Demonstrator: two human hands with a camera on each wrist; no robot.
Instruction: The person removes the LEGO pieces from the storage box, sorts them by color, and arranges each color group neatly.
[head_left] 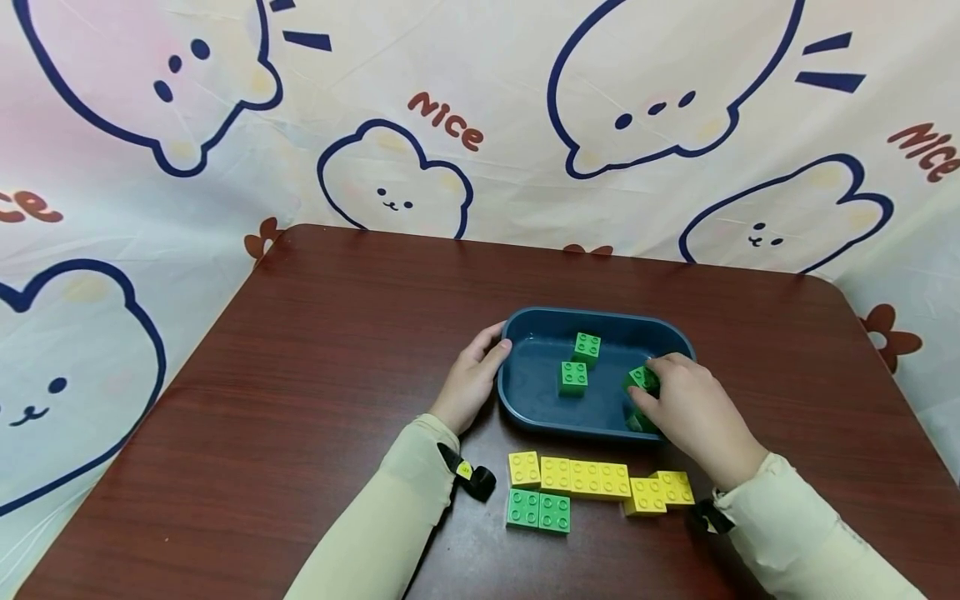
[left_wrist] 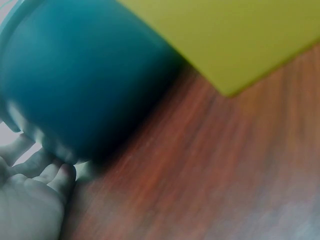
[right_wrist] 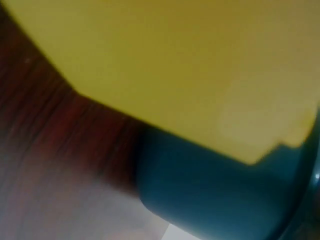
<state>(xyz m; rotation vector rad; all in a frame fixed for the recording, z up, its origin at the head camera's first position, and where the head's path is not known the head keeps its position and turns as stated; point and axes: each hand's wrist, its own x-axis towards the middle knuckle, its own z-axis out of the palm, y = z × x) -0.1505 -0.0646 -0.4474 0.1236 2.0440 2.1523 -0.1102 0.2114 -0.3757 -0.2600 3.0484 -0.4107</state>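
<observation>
In the head view a dark blue tray (head_left: 536, 412) stands on the table. My left hand (head_left: 467, 382) holds its left end, thumb on the rim; the left wrist view shows fingers (left_wrist: 62, 177) against the tray wall (left_wrist: 75, 75). Inside the tray's right end, my right hand (head_left: 701, 417) pinches a green toy brick (head_left: 640, 379), partly covered by its fingers. Just below it is more green (head_left: 640, 421), too hidden to tell apart. Two other green bricks, a front one (head_left: 573, 379) and a back one (head_left: 587, 347), sit near the tray's middle.
In front of the tray lies a row of yellow bricks (head_left: 585, 477), with a yellow pair (head_left: 647, 497) to its right and green bricks (head_left: 538, 511) below its left end. A large blurred yellow shape (right_wrist: 160, 75) blocks much of the right wrist view. Brown table (head_left: 360, 350) surrounds the tray.
</observation>
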